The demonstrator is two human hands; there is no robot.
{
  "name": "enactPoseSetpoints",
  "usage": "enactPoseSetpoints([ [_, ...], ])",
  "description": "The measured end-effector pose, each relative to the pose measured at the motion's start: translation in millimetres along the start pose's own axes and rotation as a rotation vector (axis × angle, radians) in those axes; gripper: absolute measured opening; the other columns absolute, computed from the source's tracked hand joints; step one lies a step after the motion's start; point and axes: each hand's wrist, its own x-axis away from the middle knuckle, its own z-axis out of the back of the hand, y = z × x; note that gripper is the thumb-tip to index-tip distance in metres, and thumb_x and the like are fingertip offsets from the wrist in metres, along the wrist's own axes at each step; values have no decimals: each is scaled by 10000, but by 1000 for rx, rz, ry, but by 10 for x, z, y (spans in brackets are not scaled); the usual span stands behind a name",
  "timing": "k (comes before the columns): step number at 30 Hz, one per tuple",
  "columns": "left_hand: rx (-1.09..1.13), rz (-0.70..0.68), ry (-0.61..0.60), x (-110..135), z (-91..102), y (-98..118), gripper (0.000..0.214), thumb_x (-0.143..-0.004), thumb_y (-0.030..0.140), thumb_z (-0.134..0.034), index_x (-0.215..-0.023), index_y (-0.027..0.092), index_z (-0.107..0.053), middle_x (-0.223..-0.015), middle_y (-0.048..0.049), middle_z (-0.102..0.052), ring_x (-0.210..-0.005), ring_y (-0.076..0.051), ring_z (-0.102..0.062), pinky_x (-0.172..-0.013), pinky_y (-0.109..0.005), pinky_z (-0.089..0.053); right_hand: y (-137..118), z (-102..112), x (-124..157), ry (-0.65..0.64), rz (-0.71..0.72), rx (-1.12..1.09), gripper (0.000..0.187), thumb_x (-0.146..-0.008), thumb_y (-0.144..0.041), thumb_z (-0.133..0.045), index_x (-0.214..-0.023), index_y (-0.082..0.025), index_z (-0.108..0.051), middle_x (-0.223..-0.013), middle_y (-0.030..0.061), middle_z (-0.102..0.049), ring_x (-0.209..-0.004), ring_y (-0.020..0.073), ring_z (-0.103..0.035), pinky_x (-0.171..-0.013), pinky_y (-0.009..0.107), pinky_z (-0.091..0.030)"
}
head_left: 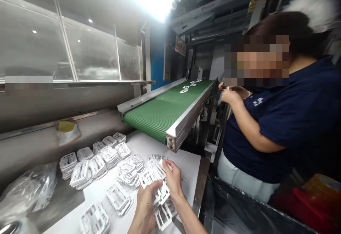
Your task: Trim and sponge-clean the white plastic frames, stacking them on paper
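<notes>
My left hand and my right hand meet at the bottom centre, over a white table. Both have their fingers closed on a white plastic frame part, which sits on top of a loose heap of the same parts. More of these white frame parts stand in several neat stacks to the left. A few single parts ride far up a green conveyor belt that ends just above the table.
A co-worker in a dark blue shirt stands at the right, hands by the conveyor's side. Crumpled clear plastic bags lie at the left. A yellow-topped object rests on the metal ledge. A black bag-lined bin is right of the table.
</notes>
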Motion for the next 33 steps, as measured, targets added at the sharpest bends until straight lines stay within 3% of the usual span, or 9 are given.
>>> enactPoseSetpoints([
  [4,102,-172,23,208,152,43,213,-850,202,-614,-1054,141,-613,-977,-46,-678,-778,-158,-661,-685,-343,-562,-208,-94,189,-40,-44,-24,233,-923,-289,-588,-1104,-142,-599,-1108,64,-616,-940,213,-624,-797,400,-528],
  [8,189,-294,98,634,533,228,408,-703,53,-702,-1091,154,-625,-980,-52,-728,-815,-193,-693,-734,-346,-565,-459,-415,615,-156,-94,-108,252,-913,-329,-597,-1077,-137,-609,-1064,61,-637,-918,208,-632,-790,392,-525],
  [13,228,-313,331,1604,1279,481,292,-648,79,-749,-928,129,-686,-818,-40,-762,-710,-169,-705,-626,-238,-560,-860,-935,1711,-386,-136,-216,316,-839,-426,-632,-992,-153,-675,-943,67,-703,-889,233,-647,-731,325,-530],
  [16,248,-281,529,2103,1815,564,182,-673,45,-720,-828,130,-680,-715,9,-748,-606,-105,-679,-533,-163,-528,-947,-1265,2386,-498,-163,-228,275,-847,-408,-612,-941,-162,-692,-902,55,-715,-864,223,-655,-748,321,-529],
  [18,250,-222,628,2305,2135,593,125,-699,41,-696,-797,116,-673,-686,4,-743,-585,-115,-675,-500,-183,-534,-909,-1470,2707,-544,-189,-213,241,-857,-382,-609,-922,-165,-690,-893,43,-716,-869,217,-657,-781,327,-520],
  [21,241,-138,690,2435,2480,592,138,-693,26,-699,-800,108,-669,-671,-7,-740,-591,-146,-682,-517,-237,-563,-778,-1670,2954,-578,-236,-161,195,-877,-333,-617,-895,-148,-675,-853,30,-707,-845,198,-662,-801,363,-512],
  [24,220,-77,670,2451,2674,548,182,-669,24,-723,-827,97,-671,-695,-41,-743,-626,-186,-694,-580,-303,-590,-668,-1629,3005,-580,-258,-115,184,-864,-318,-639,-873,-137,-672,-828,30,-706,-810,194,-665,-767,364,-520],
  [29,176,-31,661,2420,2865,454,292,-635,81,-780,-902,95,-662,-795,-85,-742,-733,-240,-705,-675,-391,-600,-555,-1093,3086,-473,-226,-77,294,-889,-402,-558,-1025,-162,-661,-1011,63,-709,-969,223,-639,-845,327,-499],
  [33,136,-32,684,2397,2938,411,374,-617,131,-809,-953,112,-648,-922,-103,-730,-821,-248,-699,-699,-385,-596,-391,-779,3079,-396,-187,-13,325,-867,-425,-582,-1011,-147,-666,-995,85,-707,-952,236,-635,-865,349,-486],
])
